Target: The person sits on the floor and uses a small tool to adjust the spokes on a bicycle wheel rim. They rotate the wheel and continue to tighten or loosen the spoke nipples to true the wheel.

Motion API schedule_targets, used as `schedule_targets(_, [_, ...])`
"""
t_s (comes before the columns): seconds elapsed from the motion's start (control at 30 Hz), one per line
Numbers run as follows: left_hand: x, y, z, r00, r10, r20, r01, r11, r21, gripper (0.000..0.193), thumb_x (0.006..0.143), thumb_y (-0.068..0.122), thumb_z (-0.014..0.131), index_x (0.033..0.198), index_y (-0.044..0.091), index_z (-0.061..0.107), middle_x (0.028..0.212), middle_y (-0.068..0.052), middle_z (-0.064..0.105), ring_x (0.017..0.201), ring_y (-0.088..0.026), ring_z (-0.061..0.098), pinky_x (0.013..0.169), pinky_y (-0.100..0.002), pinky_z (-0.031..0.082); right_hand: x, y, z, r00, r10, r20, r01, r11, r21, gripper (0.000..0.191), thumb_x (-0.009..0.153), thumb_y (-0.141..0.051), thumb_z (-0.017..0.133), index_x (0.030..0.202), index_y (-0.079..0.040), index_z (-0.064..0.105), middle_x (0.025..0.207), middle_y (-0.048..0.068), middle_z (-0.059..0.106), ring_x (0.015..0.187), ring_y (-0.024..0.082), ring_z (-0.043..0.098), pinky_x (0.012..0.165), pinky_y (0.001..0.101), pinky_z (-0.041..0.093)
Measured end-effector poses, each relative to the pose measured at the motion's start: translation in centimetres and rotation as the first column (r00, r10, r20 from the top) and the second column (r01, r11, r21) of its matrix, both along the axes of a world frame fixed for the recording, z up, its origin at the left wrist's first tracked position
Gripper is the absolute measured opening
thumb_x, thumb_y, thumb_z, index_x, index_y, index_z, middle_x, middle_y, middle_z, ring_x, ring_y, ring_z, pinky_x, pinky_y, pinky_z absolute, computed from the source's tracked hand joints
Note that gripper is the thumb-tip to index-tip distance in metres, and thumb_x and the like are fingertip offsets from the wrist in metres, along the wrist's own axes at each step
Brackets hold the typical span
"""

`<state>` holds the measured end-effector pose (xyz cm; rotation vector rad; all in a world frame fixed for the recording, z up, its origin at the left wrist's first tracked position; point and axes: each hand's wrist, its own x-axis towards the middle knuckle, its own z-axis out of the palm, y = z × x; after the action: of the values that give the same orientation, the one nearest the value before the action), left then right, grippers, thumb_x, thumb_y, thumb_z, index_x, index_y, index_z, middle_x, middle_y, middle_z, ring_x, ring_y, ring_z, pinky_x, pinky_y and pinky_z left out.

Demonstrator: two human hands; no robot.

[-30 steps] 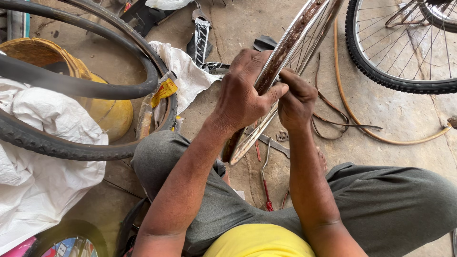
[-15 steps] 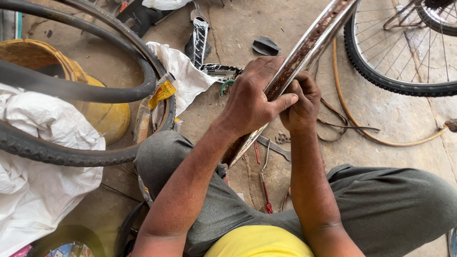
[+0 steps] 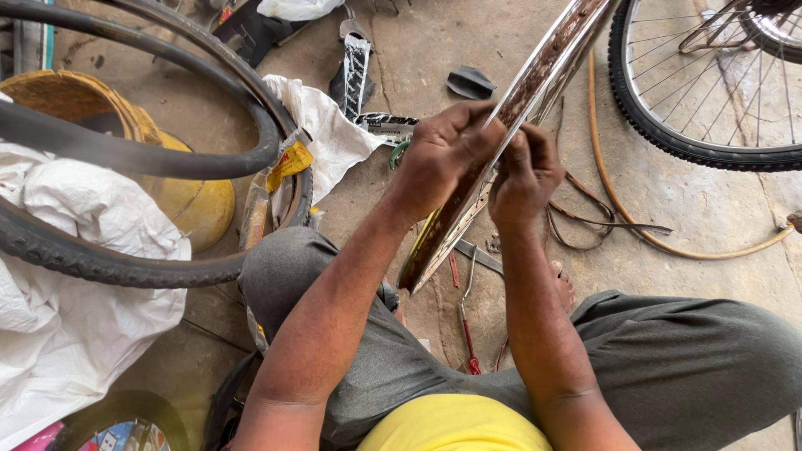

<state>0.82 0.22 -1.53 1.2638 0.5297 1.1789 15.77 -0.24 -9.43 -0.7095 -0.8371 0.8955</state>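
A rusty chrome bicycle wheel rim runs slantwise from the top right down to my lap. My left hand grips the rim from the left side, fingers curled over its edge. On the rim's right side, my right hand presses against it with the fingers pinched together; whatever they pinch is hidden. Both forearms reach up from my grey trousers and yellow shirt. Pliers with red handles lie on the concrete floor between my knees.
A black tyre and an inner tube lie at left over a yellow basket. White sacks are at lower left. A spoked bicycle wheel stands at top right. A tan hose curls on the floor.
Both hands have slid a little up along the rim. The rim has shifted slightly to the right and the view has tilted.
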Motion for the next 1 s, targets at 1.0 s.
schedule_targets(1.0, [5.5,1.3,-3.6,0.898,0.410,-0.161,-0.279,0.812,0.513,0.015,0.100,0.019,0.073,0.114,0.016,0.075,0.103,-0.001,0.079,0.094,-0.011,0.075,0.081,-0.028,0.067,2.2,-0.3,1.1,0.947,-0.302,0.112,0.304,0.953,0.002,0.009,0.106,-0.008,0.066,0.101,-0.001,0.069,0.091,0.011,0.073,0.076,0.014,0.072,0.066,0.0253,0.063])
